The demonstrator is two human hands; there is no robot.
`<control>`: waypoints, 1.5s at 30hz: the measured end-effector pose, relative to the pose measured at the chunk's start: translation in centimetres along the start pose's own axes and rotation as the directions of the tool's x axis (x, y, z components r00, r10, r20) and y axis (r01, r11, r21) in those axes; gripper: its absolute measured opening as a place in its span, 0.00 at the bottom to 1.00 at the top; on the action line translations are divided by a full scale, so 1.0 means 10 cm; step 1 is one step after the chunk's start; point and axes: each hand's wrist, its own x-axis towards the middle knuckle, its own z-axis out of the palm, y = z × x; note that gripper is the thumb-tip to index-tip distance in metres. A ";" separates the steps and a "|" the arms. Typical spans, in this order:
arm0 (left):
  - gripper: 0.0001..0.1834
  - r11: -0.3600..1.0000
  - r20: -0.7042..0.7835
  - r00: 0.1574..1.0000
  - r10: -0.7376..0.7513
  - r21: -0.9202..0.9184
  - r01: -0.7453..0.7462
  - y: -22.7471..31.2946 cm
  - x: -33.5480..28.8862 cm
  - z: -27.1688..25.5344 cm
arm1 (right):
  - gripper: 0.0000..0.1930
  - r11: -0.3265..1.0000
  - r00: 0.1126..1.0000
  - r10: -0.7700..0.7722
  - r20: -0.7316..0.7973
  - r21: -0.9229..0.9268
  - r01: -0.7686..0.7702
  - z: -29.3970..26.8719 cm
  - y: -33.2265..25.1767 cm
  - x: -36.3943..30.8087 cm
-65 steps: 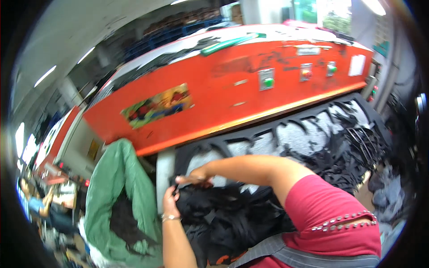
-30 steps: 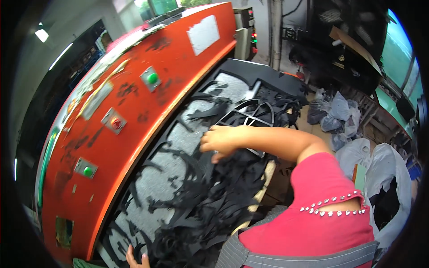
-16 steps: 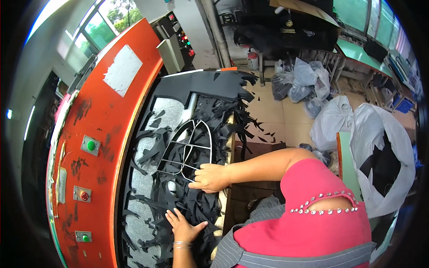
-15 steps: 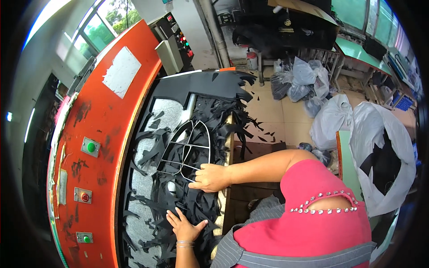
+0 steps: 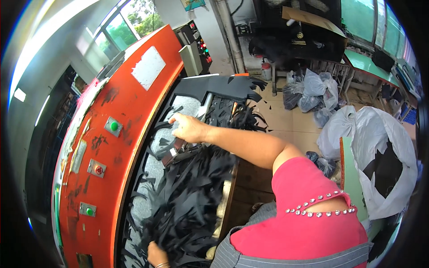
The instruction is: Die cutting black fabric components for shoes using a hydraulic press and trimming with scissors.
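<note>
My right hand reaches across the machine bed, fingers apart, above the grey metal plate and close to some black strips at its left edge. Just below the wrist shows a piece of metal with a brown side; most of it is covered. My left hand is low at the bottom edge, its fingers curled at the margin of a large heap of black cut scraps. It appears to grip the scraps, though its fingertips are partly hidden. The heap is smeared by motion.
An orange machine beam with green and red buttons runs along the left. Black sheet lies on the bed's far end. Tied plastic bags stand on the floor; an open white bag with black scraps is at right.
My right hand has left the pointed metal frame and moved up and left. My left hand has moved down and left. The scraps have bunched over the bed, and the frame's open outline no longer shows.
</note>
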 end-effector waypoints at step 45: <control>0.07 0.985 -0.090 0.986 0.143 0.106 -0.133 -0.18 0.22 -0.22 | 0.35 0.635 0.738 -0.043 0.674 -0.552 0.541 0.85 0.91 -0.20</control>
